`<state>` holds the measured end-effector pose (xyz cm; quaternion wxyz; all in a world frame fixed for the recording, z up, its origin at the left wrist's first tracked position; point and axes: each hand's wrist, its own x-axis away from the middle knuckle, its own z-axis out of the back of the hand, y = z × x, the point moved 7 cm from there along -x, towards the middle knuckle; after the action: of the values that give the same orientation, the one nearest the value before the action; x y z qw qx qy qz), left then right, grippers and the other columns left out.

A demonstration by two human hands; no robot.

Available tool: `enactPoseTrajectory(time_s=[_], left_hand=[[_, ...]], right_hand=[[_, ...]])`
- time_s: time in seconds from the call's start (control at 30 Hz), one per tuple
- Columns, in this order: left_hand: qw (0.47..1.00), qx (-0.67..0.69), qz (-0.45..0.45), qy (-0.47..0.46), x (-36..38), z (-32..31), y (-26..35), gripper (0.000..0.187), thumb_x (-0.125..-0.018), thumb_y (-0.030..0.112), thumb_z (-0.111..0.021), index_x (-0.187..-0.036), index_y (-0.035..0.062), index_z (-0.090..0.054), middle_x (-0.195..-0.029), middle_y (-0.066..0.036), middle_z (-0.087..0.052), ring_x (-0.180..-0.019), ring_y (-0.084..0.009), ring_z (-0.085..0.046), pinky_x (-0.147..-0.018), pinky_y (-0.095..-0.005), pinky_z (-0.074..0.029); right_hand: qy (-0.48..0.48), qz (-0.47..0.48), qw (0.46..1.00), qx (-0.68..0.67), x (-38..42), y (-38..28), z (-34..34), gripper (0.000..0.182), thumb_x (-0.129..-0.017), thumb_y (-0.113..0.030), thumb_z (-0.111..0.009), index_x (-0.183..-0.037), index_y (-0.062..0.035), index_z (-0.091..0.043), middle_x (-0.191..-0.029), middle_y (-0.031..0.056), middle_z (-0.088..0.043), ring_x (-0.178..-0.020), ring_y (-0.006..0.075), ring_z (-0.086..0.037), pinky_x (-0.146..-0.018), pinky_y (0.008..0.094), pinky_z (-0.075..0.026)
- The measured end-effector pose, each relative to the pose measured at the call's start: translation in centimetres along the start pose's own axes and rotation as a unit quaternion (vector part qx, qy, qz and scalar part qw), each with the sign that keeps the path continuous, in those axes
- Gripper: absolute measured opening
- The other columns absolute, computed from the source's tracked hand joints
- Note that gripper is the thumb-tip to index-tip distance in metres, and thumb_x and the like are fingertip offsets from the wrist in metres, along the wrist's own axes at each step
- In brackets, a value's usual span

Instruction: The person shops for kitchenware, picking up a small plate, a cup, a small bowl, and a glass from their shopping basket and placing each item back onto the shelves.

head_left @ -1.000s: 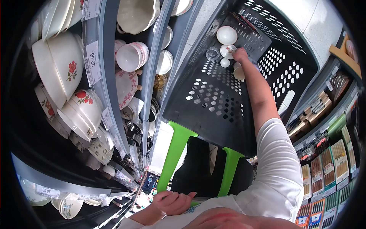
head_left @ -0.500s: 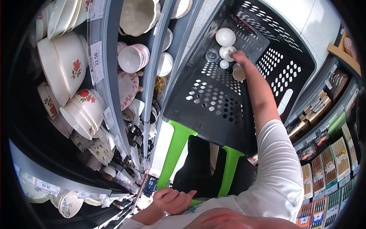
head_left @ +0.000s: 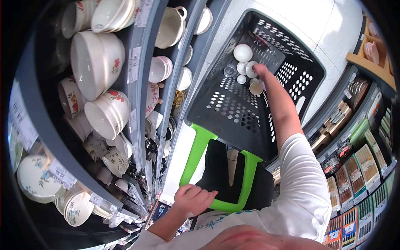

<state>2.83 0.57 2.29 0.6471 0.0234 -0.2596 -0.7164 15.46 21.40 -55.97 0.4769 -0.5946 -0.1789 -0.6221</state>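
Inside the black basket of a cart, my right hand grips the rim of a small white bowl. Beside it stands a second small white bowl, and a larger white bowl sits further up. Close by are a clear glass dish, a tiny white cup and a cream cup, which lies below my right wrist. My left hand is curled over the corner of the green cart handle; its grip is partly hidden.
Shelves on the left hold flower-patterned bowls, white dishes and price tags. On the right, racks carry packaged chopsticks, wooden items and a green board. Pale floor tiles show beyond the basket.
The small bowl in my right hand has separated from the one beside it and tilted. My view has shifted, and the cart sits slightly differently in it. My left hand stays at the handle.
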Motion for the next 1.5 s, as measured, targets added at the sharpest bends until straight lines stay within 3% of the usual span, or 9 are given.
enactPoseTrajectory(time_s=[0.2, 0.47, 0.6, 0.63, 0.77, 0.97, 1.03, 1.27, 1.5], left_hand=[[0.999, 0.02, -0.005, 0.042, -0.3, 0.4, 0.1, 0.02, -0.064, 0.019, -0.071, -0.059, 0.0159, -0.052, -0.057, 0.004, -0.043, -0.058, -0.0131, -0.047, -0.063, -0.0275, -0.037], [0.996, 0.039, -0.033, 0.068, 0.1, 1.0, 0.2, 0.014, -0.062, 0.015, -0.067, -0.062, 0.0141, -0.053, -0.065, 0.001, -0.048, -0.069, -0.017, -0.05, -0.069, -0.0322, -0.039], [0.997, 0.044, -0.048, 0.045, 0.1, 1.2, 0.4, 0.011, -0.059, 0.01, -0.063, -0.065, 0.0133, -0.054, -0.069, 0.001, -0.049, -0.075, -0.0189, -0.051, -0.071, -0.0334, -0.04], [0.997, 0.054, -0.042, 0.031, 0.2, 1.1, 0.2, 0.012, -0.059, 0.012, -0.066, -0.068, 0.0124, -0.057, -0.073, -0.001, -0.051, -0.079, -0.0204, -0.052, -0.074, -0.0336, -0.041], [0.988, 0.136, -0.058, 0.049, 0.5, 3.4, 0.4, 0.021, -0.061, 0.017, -0.07, -0.08, 0.0114, -0.062, -0.084, -0.004, -0.054, -0.089, -0.023, -0.053, -0.082, -0.0346, -0.041], [0.924, 0.334, 0.046, 0.181, 2.9, 9.5, 0.2, 0.045, -0.075, 0.021, -0.07, -0.114, 0.0091, -0.052, -0.11, -0.008, -0.053, -0.102, -0.0208, -0.054, -0.087, -0.0343, -0.043], [0.743, 0.64, 0.069, 0.184, 3.6, 9.5, -0.8, 0.042, -0.083, 0.015, -0.061, -0.121, 0.0069, -0.044, -0.113, -0.008, -0.051, -0.093, -0.0163, -0.059, -0.077, -0.0289, -0.047], [0.773, 0.511, 0.077, 0.37, 11.3, 16.9, -1.0, 0.034, -0.089, 0.01, -0.051, -0.121, 0.0035, -0.042, -0.107, -0.013, -0.056, -0.074, -0.0127, -0.063, -0.063, -0.0249, -0.05], [0.667, 0.638, 0.019, 0.384, 17.4, 21.8, -1.4, 0.031, -0.091, 0.008, -0.046, -0.121, 0.0049, -0.041, -0.116, -0.011, -0.049, -0.097, -0.0154, -0.056, -0.074, -0.0269, -0.051]], right_hand=[[0.066, 0.028, 0.996, 0.046, 5.0, -0.8, 4.3, 0.027, -0.069, -0.025, -0.058, -0.077, 0.0, -0.066, -0.081, 0.0157, -0.065, -0.077, 0.0255, -0.061, -0.07, 0.0354, -0.045], [-0.091, 0.079, 0.931, -0.345, 24.2, -7.6, 7.6, 0.029, -0.082, -0.012, -0.047, -0.108, -0.0019, -0.056, -0.1, 0.0071, -0.06, -0.094, 0.0166, -0.054, -0.085, 0.0274, -0.04], [-0.178, 0.142, 0.882, -0.413, 35.6, -12.4, 8.2, 0.017, -0.082, -0.012, -0.053, -0.098, -0.0071, -0.055, -0.076, -0.005, -0.05, -0.065, 0.0047, -0.042, -0.06, 0.0204, -0.034], [-0.213, 0.161, 0.878, -0.398, 38.1, -13.3, 8.2, 0.025, -0.082, -0.016, -0.056, -0.105, -0.0079, -0.055, -0.093, -0.002, -0.057, -0.082, 0.0066, -0.049, -0.076, 0.0217, -0.036], [-0.23, 0.201, 0.855, -0.42, 49.0, -17.1, 8.4, 0.039, -0.081, -0.014, -0.057, -0.118, -0.0004, -0.05, -0.117, 0.0037, -0.05, -0.106, 0.0118, -0.048, -0.092, 0.0261, -0.036], [-0.306, 0.319, 0.813, -0.378, 61.4, -20.6, 6.0, 0.046, -0.081, -0.022, -0.057, -0.12, 0.0032, -0.051, -0.138, 0.0008, -0.031, -0.114, 0.016, -0.042, -0.1, 0.0303, -0.031], [-0.324, 0.332, 0.802, -0.376, 64.3, -21.5, 5.0, 0.045, -0.082, -0.018, -0.056, -0.12, 0.0042, -0.05, -0.136, 0.0023, -0.03, -0.114, 0.0162, -0.042, -0.101, 0.0316, -0.031], [-0.389, 0.371, 0.769, -0.347, 73.1, -24.9, 0.8, 0.045, -0.081, -0.016, -0.055, -0.121, 0.0048, -0.05, -0.134, 0.0055, -0.031, -0.119, 0.0182, -0.039, -0.103, 0.0341, -0.029], [-0.278, 0.564, 0.769, -0.114, 81.6, -29.5, -2.5, 0.047, -0.079, 0.008, -0.053, -0.125, -0.0001, -0.047, -0.133, 0.0092, -0.029, -0.117, 0.0189, -0.043, -0.097, 0.0301, -0.038]])
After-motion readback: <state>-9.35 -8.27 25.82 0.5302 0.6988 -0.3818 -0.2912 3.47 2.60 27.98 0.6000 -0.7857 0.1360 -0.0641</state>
